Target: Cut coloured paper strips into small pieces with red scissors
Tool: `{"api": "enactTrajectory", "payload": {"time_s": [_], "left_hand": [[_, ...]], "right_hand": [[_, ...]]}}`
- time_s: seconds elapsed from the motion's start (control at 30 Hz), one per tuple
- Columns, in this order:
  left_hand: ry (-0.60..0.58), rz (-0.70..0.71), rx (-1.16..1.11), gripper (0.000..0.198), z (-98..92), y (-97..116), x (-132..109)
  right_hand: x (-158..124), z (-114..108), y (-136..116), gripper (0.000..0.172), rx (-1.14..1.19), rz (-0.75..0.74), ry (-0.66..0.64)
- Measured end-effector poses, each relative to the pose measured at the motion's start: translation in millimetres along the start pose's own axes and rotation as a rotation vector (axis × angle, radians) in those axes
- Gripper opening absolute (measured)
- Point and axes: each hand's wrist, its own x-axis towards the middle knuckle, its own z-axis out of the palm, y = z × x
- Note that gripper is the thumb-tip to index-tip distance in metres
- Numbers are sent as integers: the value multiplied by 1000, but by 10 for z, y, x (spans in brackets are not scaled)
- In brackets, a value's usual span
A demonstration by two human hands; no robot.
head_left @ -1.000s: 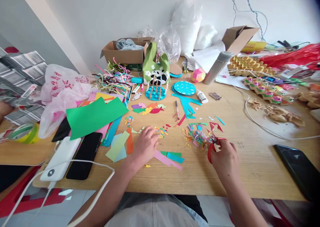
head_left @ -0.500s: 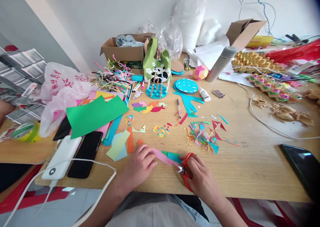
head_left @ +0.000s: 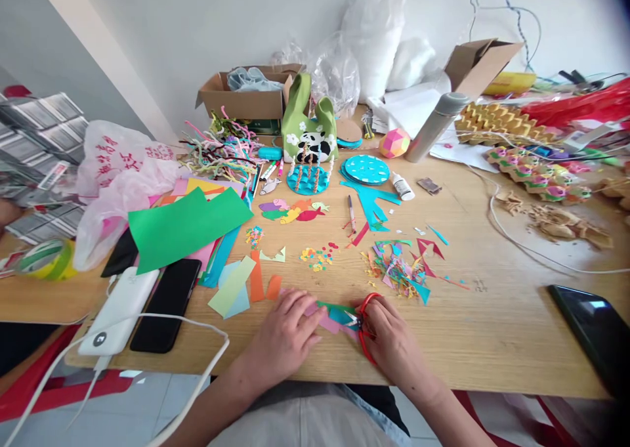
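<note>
My right hand grips red-handled scissors near the table's front edge, blades pointing left at pink and teal paper strips. My left hand lies on the left end of those strips, fingers curled down onto them. Beyond the hands sit a heap of coloured paper scraps and a small cluster of coloured paper dots. An orange strip and a pale green piece lie left of my left hand.
A green sheet tops a paper stack at left, beside a black phone and a white power bank with cable. Paper fish, blue craft discs, a flask, boxes and bags stand behind. A dark tablet lies right.
My right hand brought the scissors from the scrap heap down and left to the strips. My left hand drew back from the paper dots onto the strips.
</note>
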Motion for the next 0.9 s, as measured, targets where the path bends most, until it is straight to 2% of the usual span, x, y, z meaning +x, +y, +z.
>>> {"api": "enactTrajectory", "payload": {"time_s": [0.13, 0.3, 0.53, 0.6, 0.67, 0.73, 0.8, 0.9], "left_hand": [[-51, 64, 2, 40, 111, 95, 85], [-40, 58, -23, 30, 177, 132, 77], [36, -7, -174, 26, 61, 166, 69], [108, -93, -320, 21, 26, 182, 139], [169, -248, -514, 19, 12, 183, 271], [128, -467, -790, 27, 28, 159, 453], [68, -624, -1086, 33, 69, 104, 650], [248, -723, -1270, 29, 141, -19, 890]], "right_hand": [[18, 21, 2, 19, -68, 52, -117], [3, 37, 10, 21, -68, 125, -87], [19, 46, 51, 19, 47, 214, -13], [68, 3, 39, 15, 116, 224, 40], [152, -41, 1, 12, 170, 209, 122], [265, -66, -54, 10, 212, 186, 152], [390, -69, -102, 10, 247, 149, 143], [577, -60, -107, 6, 295, 119, 122]]}}
